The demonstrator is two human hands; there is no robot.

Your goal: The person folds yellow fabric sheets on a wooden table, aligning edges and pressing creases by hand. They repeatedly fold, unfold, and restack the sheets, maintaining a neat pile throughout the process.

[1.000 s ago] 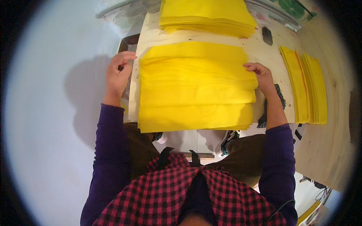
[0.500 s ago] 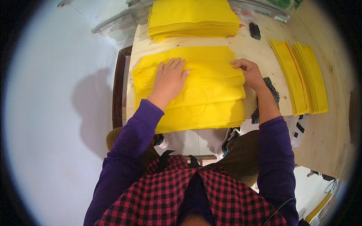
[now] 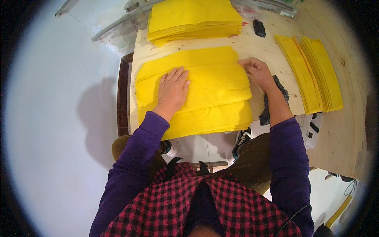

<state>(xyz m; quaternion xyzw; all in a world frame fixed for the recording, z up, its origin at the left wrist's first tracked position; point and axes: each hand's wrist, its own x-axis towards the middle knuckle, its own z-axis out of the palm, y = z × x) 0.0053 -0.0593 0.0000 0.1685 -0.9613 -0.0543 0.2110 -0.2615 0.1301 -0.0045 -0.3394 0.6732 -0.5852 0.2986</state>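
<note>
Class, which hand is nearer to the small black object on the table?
Right: the right hand is below the black object in the picture; the left hand lies farther left, on the yellow sheets.

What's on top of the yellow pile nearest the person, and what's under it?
The left hand rests flat on the yellow pile; the right hand is at its right edge. Wooden tabletop shows around it; whatever lies directly beneath is covered.
</note>
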